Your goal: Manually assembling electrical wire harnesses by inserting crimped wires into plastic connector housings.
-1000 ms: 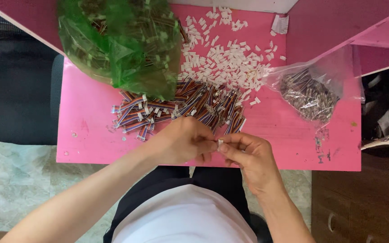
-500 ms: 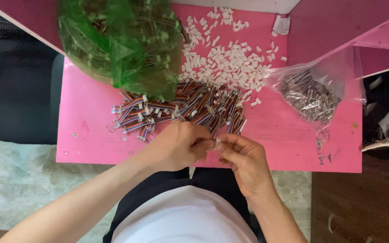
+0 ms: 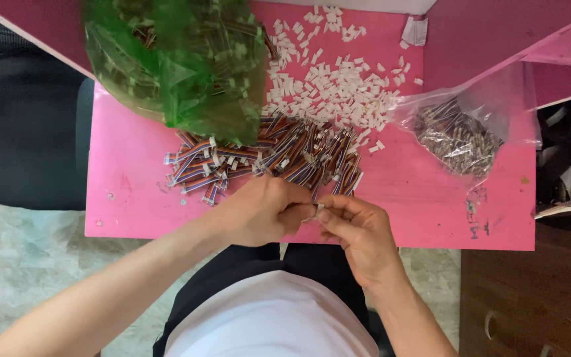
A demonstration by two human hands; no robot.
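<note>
Both hands have drawn closer together since a second ago, the right hand [image 3: 358, 235] sliding in toward the left hand [image 3: 266, 211] until their fingertips meet at the near edge of the pink worktop [image 3: 127, 205]. Between those fingertips sits a small white connector [image 3: 318, 209], pinched from both sides (too small to tell whether a wire is attached). Each hand is closed narrowly around it, thumb against forefinger, a grip that suits so tiny a part and holds it close under the eyes.

Just beyond the hands lies a heap of striped wires [image 3: 279, 155], within easy reach of either hand. Farther back, loose white housings [image 3: 338, 86] are scattered over the worktop. A green bag [image 3: 180, 66] of more wires slumps at the back left, partly over the heap, and a clear bag [image 3: 460, 132] of greyish pieces lies open to the right, its mouth turned toward the middle.
</note>
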